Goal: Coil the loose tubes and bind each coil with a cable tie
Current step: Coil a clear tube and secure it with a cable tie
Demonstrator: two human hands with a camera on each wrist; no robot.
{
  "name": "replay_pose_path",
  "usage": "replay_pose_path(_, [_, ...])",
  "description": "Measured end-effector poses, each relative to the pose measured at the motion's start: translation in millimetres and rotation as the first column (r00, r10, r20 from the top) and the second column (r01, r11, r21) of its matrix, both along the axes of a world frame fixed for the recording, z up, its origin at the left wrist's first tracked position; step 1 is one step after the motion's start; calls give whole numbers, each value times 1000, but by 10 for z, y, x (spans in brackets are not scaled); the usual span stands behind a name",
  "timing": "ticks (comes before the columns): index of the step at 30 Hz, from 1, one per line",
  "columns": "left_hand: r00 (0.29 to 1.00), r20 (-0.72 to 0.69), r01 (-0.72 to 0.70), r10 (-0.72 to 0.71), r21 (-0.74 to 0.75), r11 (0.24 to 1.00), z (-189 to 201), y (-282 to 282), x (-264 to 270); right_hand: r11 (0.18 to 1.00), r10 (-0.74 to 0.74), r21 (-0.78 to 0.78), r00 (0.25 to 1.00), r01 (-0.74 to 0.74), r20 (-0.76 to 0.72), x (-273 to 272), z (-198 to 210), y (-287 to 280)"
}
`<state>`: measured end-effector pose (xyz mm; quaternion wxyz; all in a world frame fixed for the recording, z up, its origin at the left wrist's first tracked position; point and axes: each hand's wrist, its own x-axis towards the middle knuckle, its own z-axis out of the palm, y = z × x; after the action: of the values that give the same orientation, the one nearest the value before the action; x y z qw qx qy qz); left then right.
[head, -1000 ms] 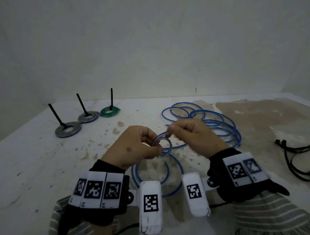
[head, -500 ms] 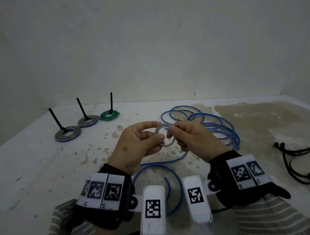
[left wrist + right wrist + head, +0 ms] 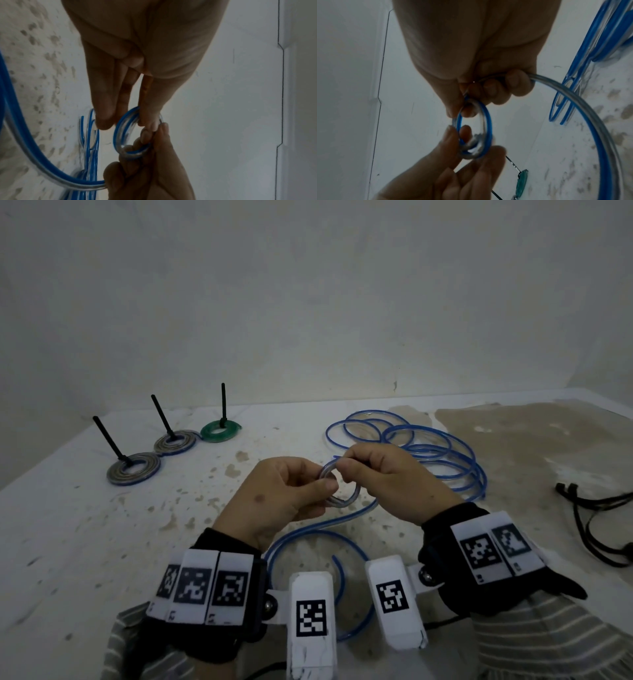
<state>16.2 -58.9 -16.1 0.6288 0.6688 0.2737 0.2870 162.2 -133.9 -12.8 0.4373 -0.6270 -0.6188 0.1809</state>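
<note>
A small coil (image 3: pixel 354 494) of clear, blue-striped tube hangs above the table between my two hands. My left hand (image 3: pixel 323 486) pinches its left side with thumb and fingers. The right hand (image 3: pixel 346 470) grips its top, fingers curled over the tube. In the left wrist view the left hand (image 3: pixel 126 121) pinches the coil (image 3: pixel 118 129). In the right wrist view the right hand (image 3: pixel 464 111) holds the coil (image 3: pixel 488 125), and the tube (image 3: pixel 590 108) runs out through its curled fingers. The loose tube (image 3: pixel 445 460) lies in wide loops behind the hands, and one end curls near me (image 3: pixel 308 537).
Three bound coils lie at the back left, each with a black cable tie standing up: two grey-blue ones (image 3: pixel 133 472) (image 3: pixel 174 443) and a green one (image 3: pixel 219 431). Loose black cable ties (image 3: pixel 596 508) lie at the right edge. A brown stain (image 3: pixel 513 433) covers the table's right part.
Both hands have turned the small coil between them. The right hand's fingers have moved onto the coil's top, and the tube's curl near me has shifted on the table.
</note>
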Motion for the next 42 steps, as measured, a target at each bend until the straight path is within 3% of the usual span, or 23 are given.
replay_pose_path(2, [999,34,-26,26,-4,1000,3,3,1,1000,-4,31,997,6,-75,4,-7,10])
replay_pose_path(6, [964,235,-72,122,-209,975,17,22,36,993,68,117,940,-30,-334,27,-36,55])
replay_pose_path(10, [931,354,44,85,-340,939,11,-23,78,979,129,195,932,-65,-338,-21,-50,81])
replay_pose_path(15, [990,140,17,17,-236,972,-24,-61,85,975,85,220,940,-11,-330,-2,-60,83])
replay_pose_path(20, [998,-20,-66,67,66,996,11,-11,-4,995,15,104,997,-7,-81,5,-79,63])
replay_pose_path(24, [993,-64,-83,94,161,983,43,36,-60,996,1,90,1000,-3,24,-10,-82,52])
replay_pose_path(26, [992,-74,-89,101,153,984,27,41,-57,993,0,118,999,4,-41,-38,-100,69])
replay_pose_path(30, [992,16,-130,129,32,991,11,23,-13,986,25,166,949,29,-313,-33,-98,103])
replay_pose_path(33, [967,176,-162,185,-140,977,17,21,37,984,78,179,907,-3,-414,-15,-91,108])
replay_pose_path(36, [941,261,-147,216,-260,954,6,18,83,982,115,187,900,-38,-420,-48,-100,111])
replay_pose_path(38, [955,234,-116,181,-264,957,-23,-4,106,980,100,200,914,-21,-393,-56,-99,112])
replay_pose_path(42, [998,3,-61,62,-107,992,-73,-74,121,985,65,173,933,-4,-354,-28,-102,113])
